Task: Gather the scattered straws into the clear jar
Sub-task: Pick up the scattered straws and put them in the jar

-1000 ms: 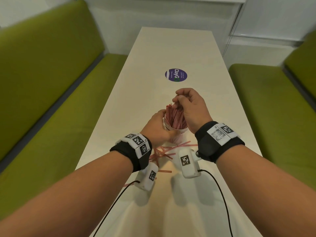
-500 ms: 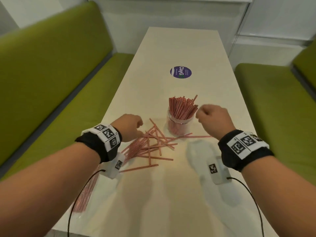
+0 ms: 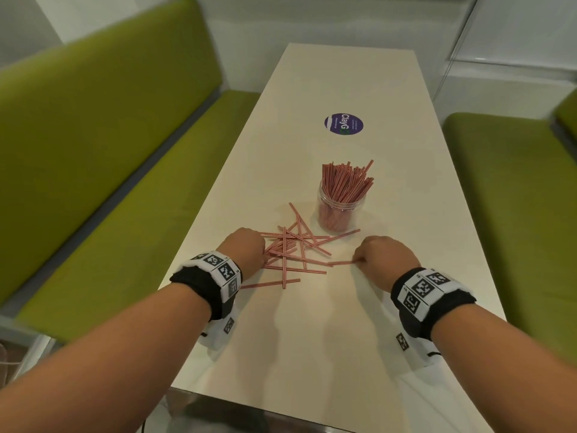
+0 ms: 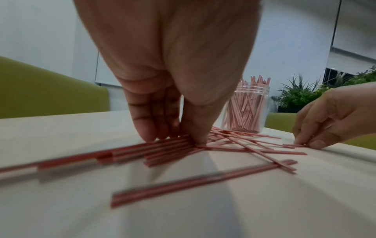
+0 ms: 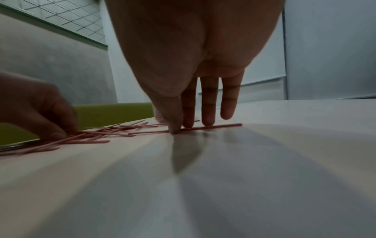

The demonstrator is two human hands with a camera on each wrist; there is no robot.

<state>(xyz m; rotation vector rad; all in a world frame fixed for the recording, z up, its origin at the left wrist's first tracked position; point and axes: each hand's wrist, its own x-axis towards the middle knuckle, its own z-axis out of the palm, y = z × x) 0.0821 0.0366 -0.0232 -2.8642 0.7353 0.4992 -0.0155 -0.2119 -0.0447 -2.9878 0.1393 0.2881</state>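
Observation:
A clear jar (image 3: 340, 214) (image 4: 247, 111) stands on the white table (image 3: 312, 339), packed with upright red-striped straws (image 3: 346, 179). Loose straws (image 3: 296, 248) (image 4: 203, 183) (image 5: 97, 133) lie crossed in a pile just in front and left of it. My left hand (image 3: 264, 256) (image 4: 183, 140) is down on the pile's left side, fingers and thumb pinching a bunch of straws against the table. My right hand (image 3: 359, 260) (image 5: 179, 128) is right of the pile, thumb and fingers pinching a single straw (image 3: 340, 263) (image 5: 215, 127) that lies flat.
A round purple sticker (image 3: 343, 124) lies on the table beyond the jar. Green benches run along the left (image 3: 109, 151) and right (image 3: 499, 198) sides. The table's near edge (image 3: 265, 404) is close to me. Plants (image 4: 301, 95) show far behind the jar.
Both hands left the jar and came down to the table. The left went to the pile of loose straws, the right to a single straw on the right.

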